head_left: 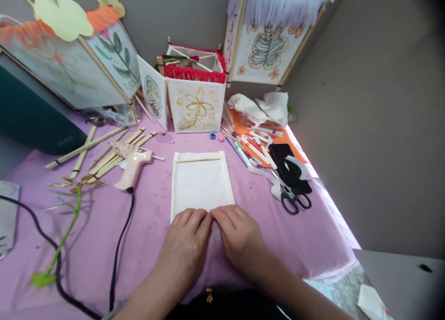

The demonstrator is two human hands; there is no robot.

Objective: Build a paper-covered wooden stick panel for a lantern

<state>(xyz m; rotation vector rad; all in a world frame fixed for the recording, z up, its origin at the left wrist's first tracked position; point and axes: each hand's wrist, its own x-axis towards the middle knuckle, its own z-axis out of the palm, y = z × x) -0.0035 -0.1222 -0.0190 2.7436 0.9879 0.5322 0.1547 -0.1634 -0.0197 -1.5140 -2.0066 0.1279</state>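
A white rectangular panel [201, 185], paper or cloth, lies flat in front of me with folded borders and a thin wooden stick [198, 160] across its far end. My left hand [187, 236] grips the near edge at its left, fingers bent and pressed together. Close beside it, fingertips nearly touching, my right hand [239, 232] holds the same edge at its right. Both hands cover that edge, so what lies under the fingers is hidden.
A pink glue gun [134, 167] and wooden sticks [114, 153] lie left. Scissors [294, 200], a black phone [290, 167] and markers [257, 148] lie right. Decorated lanterns [198, 104] stand behind on the pink tablecloth [278, 236]. A black cable [120, 255] runs along the left.
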